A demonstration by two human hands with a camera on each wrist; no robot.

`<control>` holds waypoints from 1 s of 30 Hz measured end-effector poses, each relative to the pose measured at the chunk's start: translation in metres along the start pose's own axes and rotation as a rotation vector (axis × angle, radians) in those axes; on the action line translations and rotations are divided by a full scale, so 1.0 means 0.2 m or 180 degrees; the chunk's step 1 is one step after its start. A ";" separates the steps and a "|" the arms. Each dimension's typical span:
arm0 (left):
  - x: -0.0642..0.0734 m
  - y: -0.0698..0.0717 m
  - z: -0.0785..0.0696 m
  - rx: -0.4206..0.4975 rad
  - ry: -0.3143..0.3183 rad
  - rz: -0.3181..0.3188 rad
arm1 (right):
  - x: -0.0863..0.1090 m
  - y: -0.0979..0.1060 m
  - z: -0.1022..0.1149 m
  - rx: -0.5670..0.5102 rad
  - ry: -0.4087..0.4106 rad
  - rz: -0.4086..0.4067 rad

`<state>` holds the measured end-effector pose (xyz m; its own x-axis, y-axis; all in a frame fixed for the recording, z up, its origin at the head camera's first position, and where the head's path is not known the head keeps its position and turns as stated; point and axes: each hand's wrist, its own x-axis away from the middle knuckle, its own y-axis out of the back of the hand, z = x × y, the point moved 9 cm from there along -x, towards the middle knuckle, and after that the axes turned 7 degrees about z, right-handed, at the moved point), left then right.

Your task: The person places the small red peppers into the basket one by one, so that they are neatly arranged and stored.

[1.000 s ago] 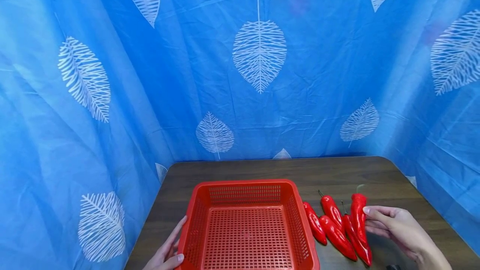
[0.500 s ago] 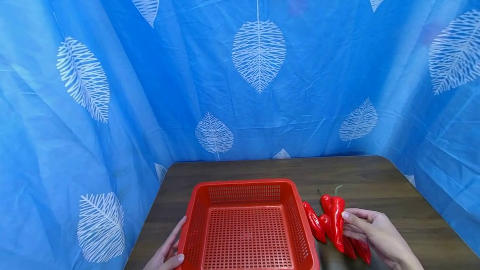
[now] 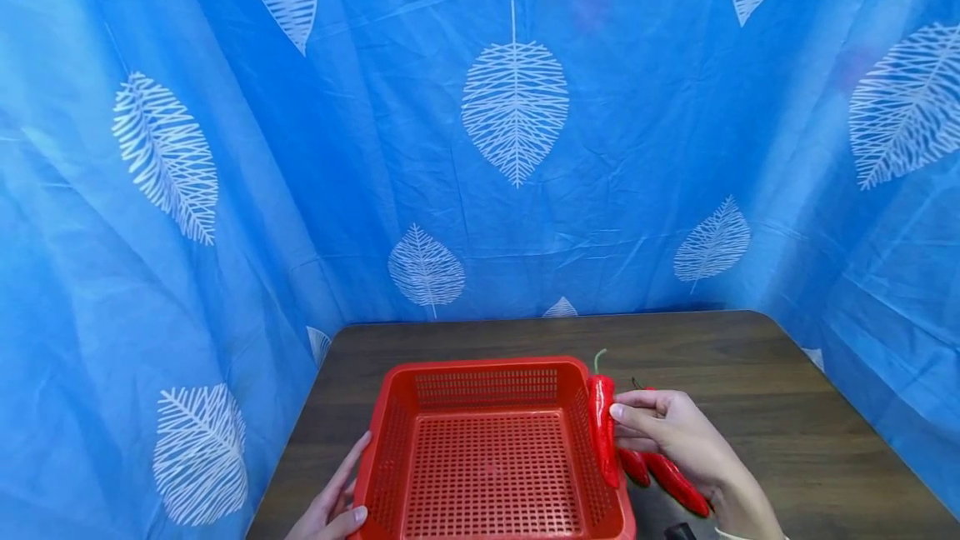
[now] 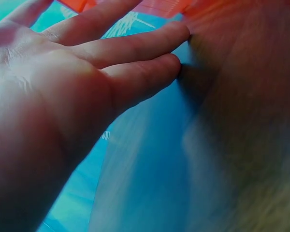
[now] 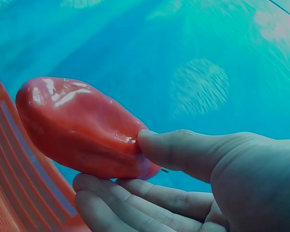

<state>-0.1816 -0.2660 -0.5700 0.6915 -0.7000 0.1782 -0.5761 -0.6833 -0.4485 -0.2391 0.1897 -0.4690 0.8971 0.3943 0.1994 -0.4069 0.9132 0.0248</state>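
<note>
We judge the step to be loading the basket [image 3: 480, 365]: our right hand [image 3: 678, 433] pinches a pepper [image 3: 601, 423] at the basket's right rim; our left hand [image 3: 330, 508], fingers fairly straight, touches its left side. Next likely calls for clearing that rim.

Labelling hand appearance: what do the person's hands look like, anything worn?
Left hand and right hand: bare, no gloves or rings showing. A sliver of pale cuff edges the right wrist; no left sleeve shows. A small black object near the right wrist is cut off by the frame; can't tell if worn.
</note>
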 end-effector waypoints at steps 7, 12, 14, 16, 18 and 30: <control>-0.01 0.00 -0.01 -0.0129 -0.0004 -0.0122 | -0.11 -0.19 0.12 0.0060 0.0132 0.0222; 0.00 0.00 -0.01 -0.0137 -0.0050 -0.0091 | -0.21 -0.34 0.22 0.0063 0.0237 0.0396; 0.00 0.00 -0.01 -0.0124 -0.0066 -0.0075 | -0.25 -0.40 0.25 0.0057 0.0323 0.0498; 0.00 0.00 -0.01 -0.0118 -0.0075 -0.0067 | -0.28 -0.46 0.28 0.0039 0.0364 0.0567; 0.00 0.00 -0.01 -0.0103 -0.0077 -0.0064 | -0.32 -0.51 0.30 -0.0008 0.0398 0.0636; 0.00 -0.01 -0.01 -0.0021 -0.0067 0.0002 | -0.55 -0.86 0.26 -0.0006 0.0148 0.0869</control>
<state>-0.1820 -0.2652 -0.5678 0.7002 -0.6960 0.1594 -0.5794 -0.6843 -0.4428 -0.2772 -0.0162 -0.4446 0.7613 0.6301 0.1532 -0.6344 0.7726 -0.0254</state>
